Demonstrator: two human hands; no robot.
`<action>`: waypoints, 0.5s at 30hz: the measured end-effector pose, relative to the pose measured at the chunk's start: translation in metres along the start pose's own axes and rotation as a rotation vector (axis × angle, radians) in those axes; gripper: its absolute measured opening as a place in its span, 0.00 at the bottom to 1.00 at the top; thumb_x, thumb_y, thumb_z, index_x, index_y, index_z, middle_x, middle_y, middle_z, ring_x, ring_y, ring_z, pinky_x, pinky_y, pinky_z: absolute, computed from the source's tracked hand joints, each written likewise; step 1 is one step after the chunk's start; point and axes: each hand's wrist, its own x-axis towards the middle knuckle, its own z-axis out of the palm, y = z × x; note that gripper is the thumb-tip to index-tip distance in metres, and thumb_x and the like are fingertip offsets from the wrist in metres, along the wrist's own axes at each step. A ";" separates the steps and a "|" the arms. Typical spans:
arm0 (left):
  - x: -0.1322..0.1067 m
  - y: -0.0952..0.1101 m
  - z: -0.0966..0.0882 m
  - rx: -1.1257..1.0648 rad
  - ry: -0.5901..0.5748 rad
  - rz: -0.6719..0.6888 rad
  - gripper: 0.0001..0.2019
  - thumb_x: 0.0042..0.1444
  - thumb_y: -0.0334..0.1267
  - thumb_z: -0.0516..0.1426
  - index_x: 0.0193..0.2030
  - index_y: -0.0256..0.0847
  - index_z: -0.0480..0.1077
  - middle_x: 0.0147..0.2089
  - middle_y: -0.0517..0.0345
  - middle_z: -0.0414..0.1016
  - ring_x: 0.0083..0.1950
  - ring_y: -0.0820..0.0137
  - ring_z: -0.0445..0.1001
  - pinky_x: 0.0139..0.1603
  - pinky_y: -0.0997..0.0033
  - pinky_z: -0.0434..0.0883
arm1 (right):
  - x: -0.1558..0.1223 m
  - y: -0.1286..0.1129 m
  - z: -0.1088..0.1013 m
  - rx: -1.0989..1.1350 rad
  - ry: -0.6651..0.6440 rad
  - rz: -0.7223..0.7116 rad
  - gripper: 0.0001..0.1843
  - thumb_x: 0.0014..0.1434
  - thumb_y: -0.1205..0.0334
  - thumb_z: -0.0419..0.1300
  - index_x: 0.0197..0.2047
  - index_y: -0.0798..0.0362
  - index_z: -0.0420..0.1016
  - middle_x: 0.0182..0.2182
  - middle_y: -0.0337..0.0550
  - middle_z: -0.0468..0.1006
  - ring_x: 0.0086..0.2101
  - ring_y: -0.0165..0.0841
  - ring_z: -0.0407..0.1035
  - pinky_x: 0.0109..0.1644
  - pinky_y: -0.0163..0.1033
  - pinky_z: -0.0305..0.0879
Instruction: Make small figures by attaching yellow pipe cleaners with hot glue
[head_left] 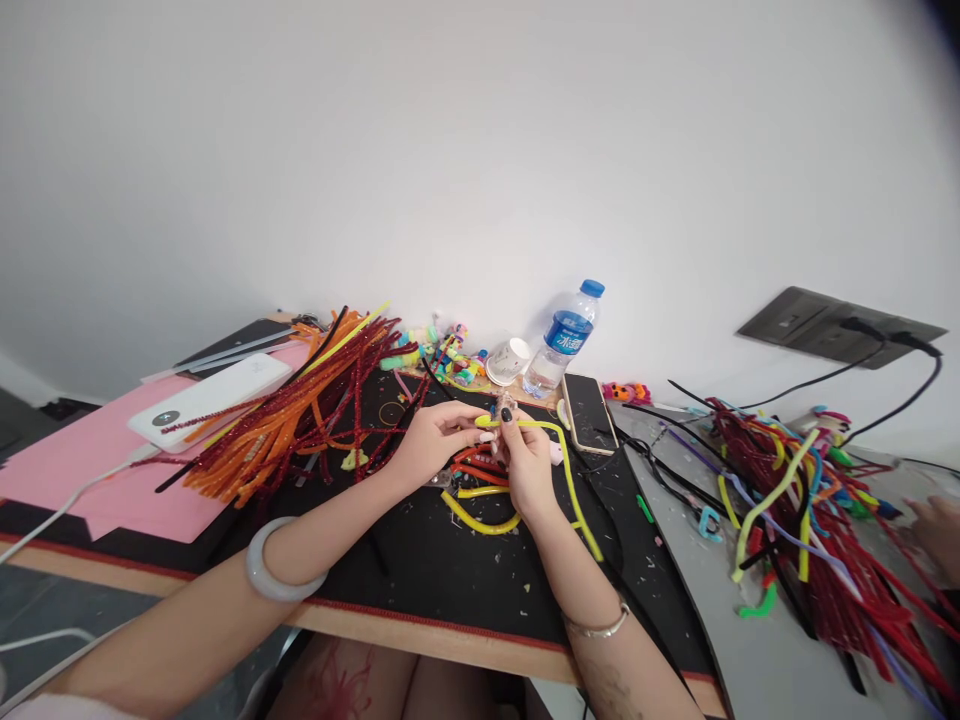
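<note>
Over the black desk mat (457, 575), both my hands meet at a bent yellow pipe cleaner (571, 480). Its looped end lies by the fingertips of my left hand (431, 445), which are pinched together there. My right hand (531, 470) grips the same pipe cleaner between thumb and fingers, and its long end hangs down past the right wrist. Just below the hands, a curved yellow piece (480, 522) and several short orange-red pieces (480, 465) lie on the mat. What sits between the fingers is partly hidden.
A bundle of orange and dark red pipe cleaners (277, 430) lies left, beside a white power bank (210, 400) on pink paper (82, 450). Behind stand a paper cup (508, 361) and a water bottle (562, 340). A phone (589, 412) and another pipe-cleaner pile (817, 540) are right, near another person's hand (937, 535).
</note>
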 end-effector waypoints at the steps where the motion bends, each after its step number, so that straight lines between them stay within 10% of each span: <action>1: 0.000 0.001 0.001 -0.048 0.006 -0.028 0.13 0.45 0.39 0.61 0.38 0.35 0.73 0.35 0.53 0.76 0.36 0.69 0.74 0.40 0.69 0.71 | 0.000 0.000 0.001 0.004 -0.016 0.006 0.18 0.58 0.51 0.52 0.22 0.53 0.59 0.16 0.32 0.58 0.17 0.23 0.49 0.21 0.32 0.45; 10: 0.001 0.000 0.003 -0.329 0.094 -0.156 0.12 0.46 0.43 0.61 0.27 0.34 0.72 0.22 0.61 0.70 0.23 0.77 0.65 0.27 0.75 0.64 | -0.006 -0.002 0.007 -0.031 -0.177 0.071 0.18 0.58 0.48 0.50 0.27 0.53 0.63 0.17 0.32 0.61 0.17 0.23 0.51 0.20 0.31 0.46; 15: 0.003 0.000 -0.002 -0.141 0.093 -0.070 0.12 0.48 0.44 0.59 0.25 0.34 0.69 0.22 0.62 0.66 0.24 0.78 0.63 0.28 0.76 0.62 | -0.007 0.000 0.005 -0.075 -0.160 0.112 0.20 0.59 0.47 0.49 0.25 0.54 0.64 0.17 0.33 0.61 0.17 0.24 0.51 0.22 0.32 0.48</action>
